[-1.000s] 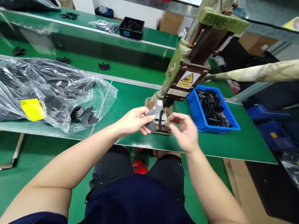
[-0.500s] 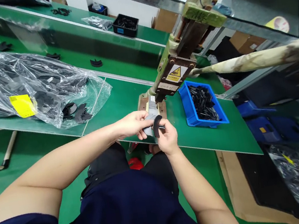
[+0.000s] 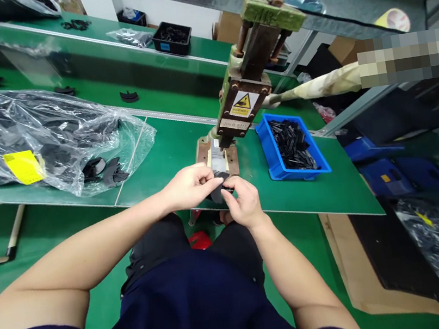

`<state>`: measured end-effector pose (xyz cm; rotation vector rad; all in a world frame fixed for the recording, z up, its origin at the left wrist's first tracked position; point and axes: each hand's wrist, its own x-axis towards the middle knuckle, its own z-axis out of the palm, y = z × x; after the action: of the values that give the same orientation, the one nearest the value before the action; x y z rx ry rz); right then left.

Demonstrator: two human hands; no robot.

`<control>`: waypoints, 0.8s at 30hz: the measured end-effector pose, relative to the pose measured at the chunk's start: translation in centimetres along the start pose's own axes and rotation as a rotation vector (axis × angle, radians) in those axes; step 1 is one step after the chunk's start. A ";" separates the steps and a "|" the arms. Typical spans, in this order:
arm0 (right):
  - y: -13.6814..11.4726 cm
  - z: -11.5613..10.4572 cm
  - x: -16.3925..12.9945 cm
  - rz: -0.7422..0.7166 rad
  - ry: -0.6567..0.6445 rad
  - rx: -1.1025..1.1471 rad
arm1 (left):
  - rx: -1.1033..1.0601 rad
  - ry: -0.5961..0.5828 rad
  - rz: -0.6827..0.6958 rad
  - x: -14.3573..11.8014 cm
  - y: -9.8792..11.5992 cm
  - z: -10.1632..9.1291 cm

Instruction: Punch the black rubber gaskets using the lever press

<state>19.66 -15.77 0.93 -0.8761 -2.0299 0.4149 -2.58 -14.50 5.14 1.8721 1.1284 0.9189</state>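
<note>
Both hands meet at the table's front edge, just before a hand press (image 3: 241, 103). Between them is a curved black plastic part (image 3: 217, 193). My left hand (image 3: 190, 186) pinches it from the left, thumb pressed on its upper side. My right hand (image 3: 243, 200) grips its right end between thumb and fingers; a small dark piece shows at those fingertips, too covered to make out. Behind the fingers lies the press's pale metal fixture (image 3: 217, 158), bolted on a brown base. The hands hide part of the black part.
To the right stands a blue bin (image 3: 267, 152) of small black pieces. On the left lies a clear plastic bag (image 3: 134, 130) of curved black parts with a yellow label. The press's lever (image 3: 315, 86) reaches out right. A black bin (image 3: 160, 45) stands beyond the divider.
The curved black part has turned from standing on edge in my right hand to lying flatter between both hands. My left thumb now presses on it. The view has shifted slightly.
</note>
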 end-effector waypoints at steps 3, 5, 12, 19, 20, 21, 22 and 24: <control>-0.2 -0.2 0.0 -0.025 0.022 0.005 | -0.117 -0.055 -0.127 0.4 -0.6 0.5; -0.5 -0.4 -0.1 -0.040 0.050 0.014 | -0.224 -0.074 -0.159 0.5 -1.2 0.7; -0.7 -0.4 0.0 -0.081 0.051 0.001 | -0.194 0.020 -0.080 -0.1 -0.5 0.7; 0.1 0.5 -0.1 -0.065 0.029 -0.021 | 0.009 -0.007 -0.024 0.9 -0.3 0.9; 0.1 0.5 -0.2 -0.054 0.043 -0.015 | -0.054 -0.040 -0.061 1.1 -0.7 1.0; 0.1 0.6 -0.4 -0.042 0.056 -0.007 | -0.136 -0.066 -0.100 1.3 -1.2 1.1; 0.2 0.6 -0.6 -0.029 0.067 0.003 | -0.228 -0.078 -0.132 1.4 -1.6 1.1; 0.3 0.7 -0.9 -0.001 0.083 0.026 | -0.407 -0.068 -0.184 1.4 -2.1 1.2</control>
<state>19.54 -16.14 -0.22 -0.8628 -1.9447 0.3978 -1.88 -12.85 3.09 1.4350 0.9691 0.8947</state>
